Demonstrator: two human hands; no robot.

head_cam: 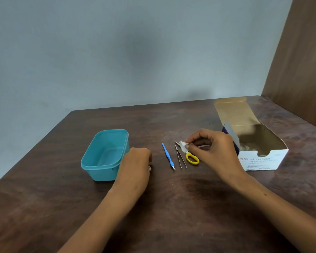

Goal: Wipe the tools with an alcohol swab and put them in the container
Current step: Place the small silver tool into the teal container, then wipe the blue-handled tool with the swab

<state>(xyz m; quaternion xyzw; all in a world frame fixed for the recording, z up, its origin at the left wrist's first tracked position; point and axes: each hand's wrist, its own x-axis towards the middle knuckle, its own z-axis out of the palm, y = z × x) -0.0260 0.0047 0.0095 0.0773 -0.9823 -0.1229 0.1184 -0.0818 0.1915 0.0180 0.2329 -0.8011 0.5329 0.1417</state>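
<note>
Three tools lie side by side on the dark wooden table: a blue-handled pick, thin metal tweezers and yellow-handled scissors. My right hand pinches a small white alcohol swab between thumb and fingertips, right over the scissor blades. An empty teal plastic container stands to the left. Beside it my left hand rests on the table with curled fingers, holding nothing that I can see.
An open white box of alcohol swabs stands at the right, its flap raised. A brown wooden panel rises at the far right. A plain wall lies behind the table's far edge.
</note>
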